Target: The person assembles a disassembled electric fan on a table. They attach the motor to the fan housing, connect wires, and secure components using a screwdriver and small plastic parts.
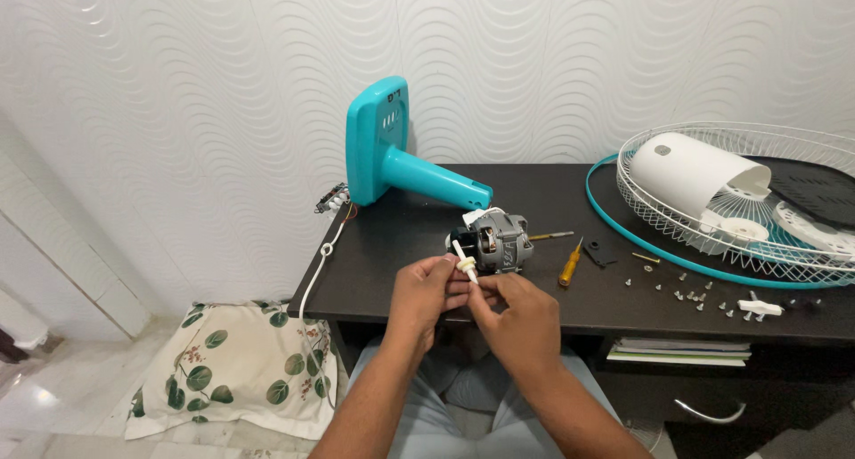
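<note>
Both hands meet at the front edge of the dark surface [401,272]: the left hand [427,290] has its grip pinched on a small white plastic shaft piece [464,261], and the right hand [517,312] pinches the same piece from below with its fingertips pressed together. Just behind them sits a grey fan motor [494,243] (copper windings showing). A yellow-handled screwdriver [570,263] lies just right of it, loose screws [690,294] scattered further right. A teal fan stand [396,156] lies at the back, a white wire grille [748,201] at the right end.
</note>
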